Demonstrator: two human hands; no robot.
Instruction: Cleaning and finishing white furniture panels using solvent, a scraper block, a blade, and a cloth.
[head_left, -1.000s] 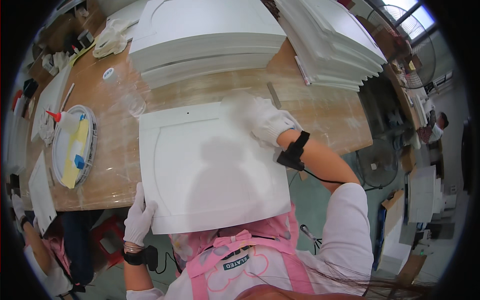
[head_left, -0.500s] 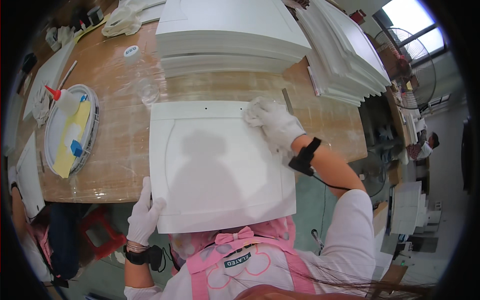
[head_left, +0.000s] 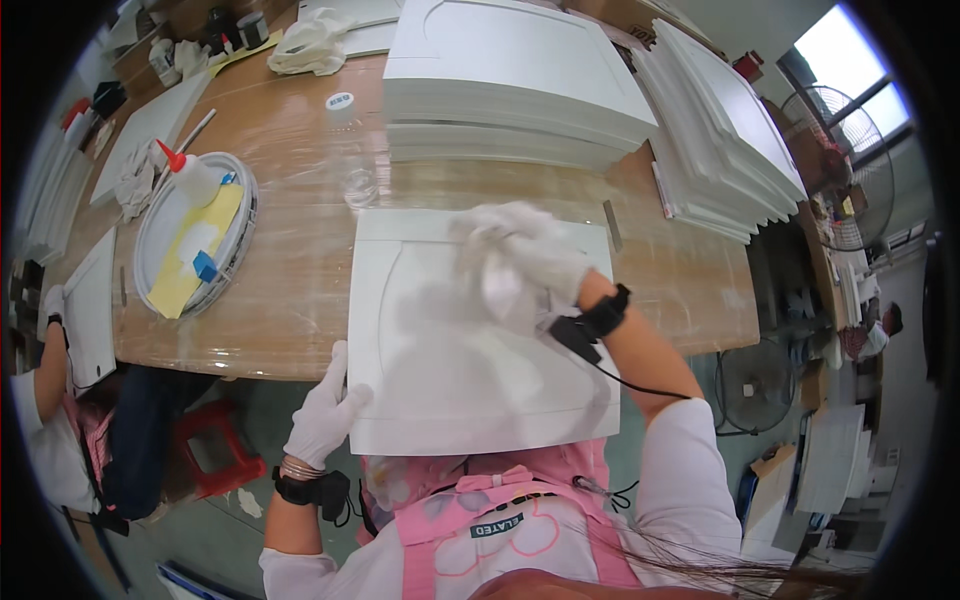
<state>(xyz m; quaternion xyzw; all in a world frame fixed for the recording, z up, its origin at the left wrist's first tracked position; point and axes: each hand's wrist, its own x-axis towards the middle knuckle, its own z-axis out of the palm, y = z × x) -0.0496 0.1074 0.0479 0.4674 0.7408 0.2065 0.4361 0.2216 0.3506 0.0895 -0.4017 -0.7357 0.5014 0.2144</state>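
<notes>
A white panel (head_left: 440, 400) with a raised arched outline lies in front of me, its near edge overhanging the table toward my apron. My gloved left hand (head_left: 322, 418) grips the panel's left edge near the lower corner, thumb on top; the fingers beneath are partly hidden. Over the panel's upper middle, my gloved right hand (head_left: 545, 265) is smeared by motion. Bunched in it is a white cloth (head_left: 478, 235), its outline blurred against the glove. My shadow falls across the panel.
Beyond the panel stand a stack of white panels (head_left: 510, 110) and, at right, another leaning stack (head_left: 715, 130). A clear bottle (head_left: 355, 150) stands left of them. A round white lid (head_left: 150, 245) carries a red-tipped glue bottle (head_left: 195, 182). At far left, a co-worker's hand (head_left: 55, 302) touches another panel.
My right hand has swept left and a little nearer across the panel with the cloth. My left hand keeps its hold on the panel's edge. The whole view has shifted.
</notes>
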